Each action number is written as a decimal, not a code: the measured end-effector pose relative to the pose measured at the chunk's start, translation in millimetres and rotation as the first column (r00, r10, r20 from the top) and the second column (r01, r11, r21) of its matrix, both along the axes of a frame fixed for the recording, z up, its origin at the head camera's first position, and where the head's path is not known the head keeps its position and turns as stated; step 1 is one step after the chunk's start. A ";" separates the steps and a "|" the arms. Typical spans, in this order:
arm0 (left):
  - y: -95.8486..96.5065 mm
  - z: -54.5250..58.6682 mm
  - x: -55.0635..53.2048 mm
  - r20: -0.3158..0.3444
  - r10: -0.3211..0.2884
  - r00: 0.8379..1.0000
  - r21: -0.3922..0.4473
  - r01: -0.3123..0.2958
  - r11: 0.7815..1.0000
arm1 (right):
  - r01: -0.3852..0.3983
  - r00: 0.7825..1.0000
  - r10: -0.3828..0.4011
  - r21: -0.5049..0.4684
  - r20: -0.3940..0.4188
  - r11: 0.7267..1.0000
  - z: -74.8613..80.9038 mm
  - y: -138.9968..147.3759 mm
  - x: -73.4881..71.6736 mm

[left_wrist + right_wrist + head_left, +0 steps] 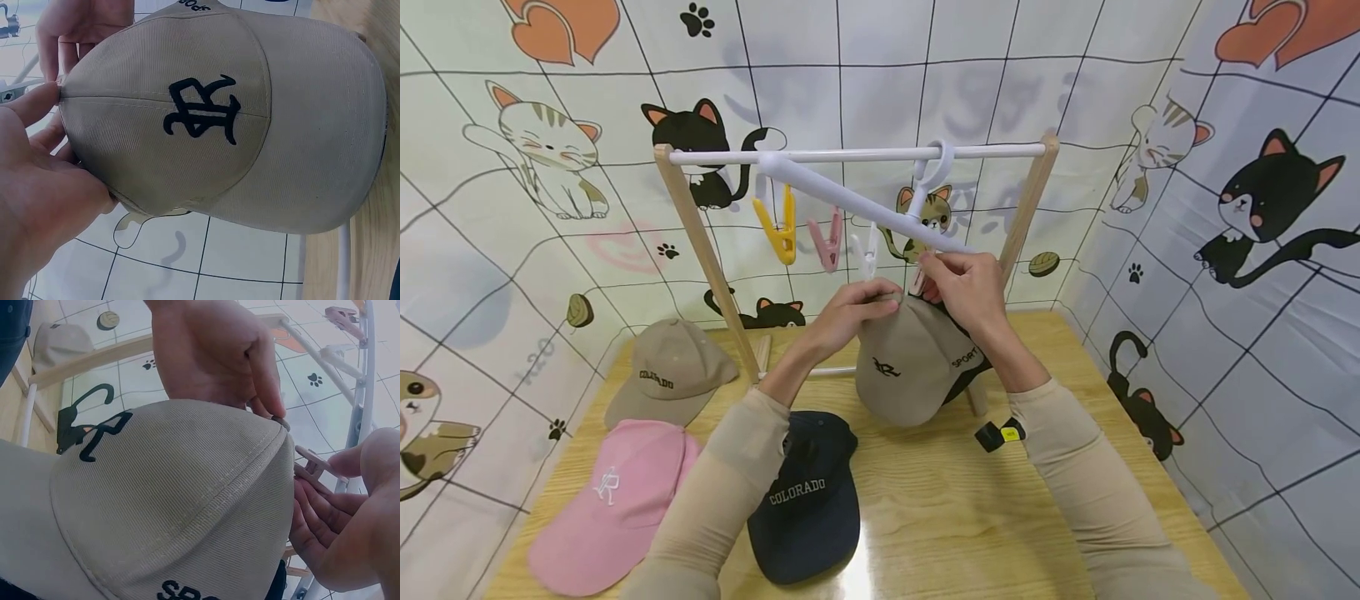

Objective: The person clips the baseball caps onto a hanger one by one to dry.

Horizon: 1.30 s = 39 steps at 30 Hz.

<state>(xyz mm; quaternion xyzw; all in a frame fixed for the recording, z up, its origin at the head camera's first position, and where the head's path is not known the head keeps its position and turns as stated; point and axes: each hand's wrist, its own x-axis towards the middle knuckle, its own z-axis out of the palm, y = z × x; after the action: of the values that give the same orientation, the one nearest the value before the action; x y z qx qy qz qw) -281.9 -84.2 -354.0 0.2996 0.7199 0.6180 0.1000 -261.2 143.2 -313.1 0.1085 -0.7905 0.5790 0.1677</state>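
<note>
Clipping looks like the step now: left grip [848, 313] pinches the top of the tan cap [904, 367] under the white hanger [850, 198], right grip [968, 292] pinches a pink clip [314, 467] beside it, and next the clip probably needs to bite the cap firmly.

The right beige cap [897, 379] bears a black emblem, the near-left pink cap [613, 504] a white one, the navy cap [808, 533] white lettering — yellow clip [786, 243], held pink clip [312, 457], white hanger [850, 199]; the far wall [880, 100] white, black-gridded, cat-printed.
</note>
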 end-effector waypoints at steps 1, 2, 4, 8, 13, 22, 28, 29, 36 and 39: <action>0.2 1.0 -0.3 0.003 0.001 1.000 -0.001 -0.001 1.000 | -0.003 1.000 0.003 0.002 -0.003 1.000 0.0 0.3 -0.1; 0.4 1.5 -0.9 0.001 0.001 1.000 -0.004 -0.001 1.000 | -0.006 1.000 0.006 0.005 -0.005 1.000 0.0 0.6 -0.1; 0.8 2.6 -1.7 -0.005 -0.002 1.000 -0.009 0.002 1.000 | -0.014 1.000 0.014 0.010 -0.010 1.000 0.4 0.8 0.0; 1.9 4.5 -2.3 -0.008 -0.009 1.000 -0.015 0.009 1.000 | -0.019 1.000 0.020 0.026 -0.016 0.999 1.0 1.0 0.2; 2.4 5.6 -2.5 0.007 -0.007 1.000 -0.008 0.007 1.000 | -0.020 1.000 0.021 0.034 -0.017 0.999 0.4 0.8 -0.2; 2.9 6.8 -3.5 0.030 0.000 1.000 0.012 0.000 1.000 | -0.046 0.998 0.046 0.014 -0.037 0.999 0.2 -0.4 -1.2; 3.3 6.4 -3.7 0.016 0.004 1.000 0.006 -0.004 1.000 | -0.056 0.997 0.056 0.007 -0.056 0.998 -1.1 -0.1 -1.7; 3.2 6.1 -3.7 0.011 0.008 1.000 0.002 -0.008 1.000 | -0.056 0.997 0.057 0.006 -0.057 0.998 -1.2 0.0 -1.6; 2.4 5.1 -3.9 -0.029 0.053 0.998 -0.030 -0.054 0.998 | -0.056 0.996 0.056 0.005 -0.064 0.998 -1.8 -0.6 -1.9; 2.5 5.1 -3.5 -0.032 0.073 0.997 -0.037 -0.074 0.997 | -0.059 0.996 0.059 0.001 -0.067 0.998 -2.0 -1.4 -1.6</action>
<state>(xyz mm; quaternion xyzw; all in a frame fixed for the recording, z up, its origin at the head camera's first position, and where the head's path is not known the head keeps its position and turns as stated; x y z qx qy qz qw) -285.4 -81.7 -348.9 0.2804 0.7434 0.6030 0.0718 -262.8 141.9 -315.2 0.1511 -0.7804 0.5803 0.1771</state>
